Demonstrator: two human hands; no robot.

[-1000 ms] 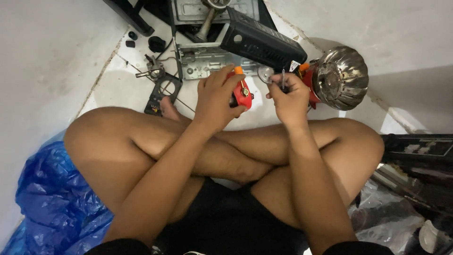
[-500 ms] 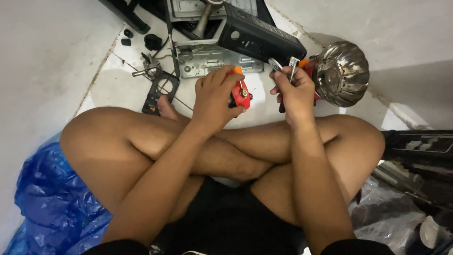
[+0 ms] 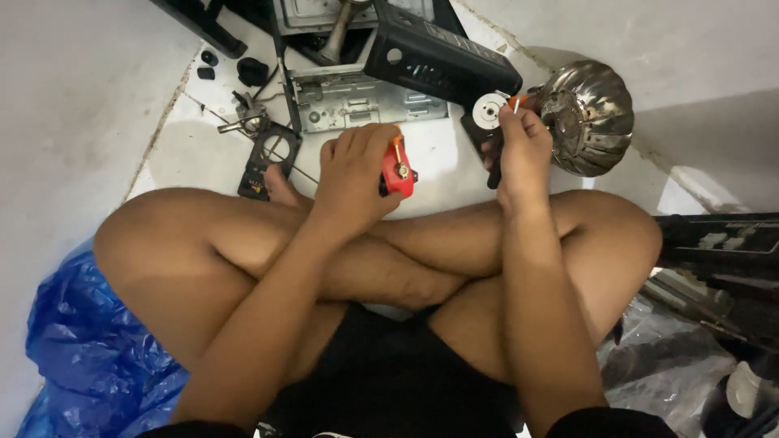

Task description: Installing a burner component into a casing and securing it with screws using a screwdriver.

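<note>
Left hand closed around red tool, mostly hidden. Right hand pinches a thin tool, tip indistinct, beside white disc.

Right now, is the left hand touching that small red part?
Touching. The head view shows the left hand with its fingers wrapped around the small red part, only the part's right end showing.

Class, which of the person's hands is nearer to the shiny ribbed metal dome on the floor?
The right hand. It is raised just left of the metal dome, gripping a small tool. The left hand is farther left, closed around a red part.
</note>
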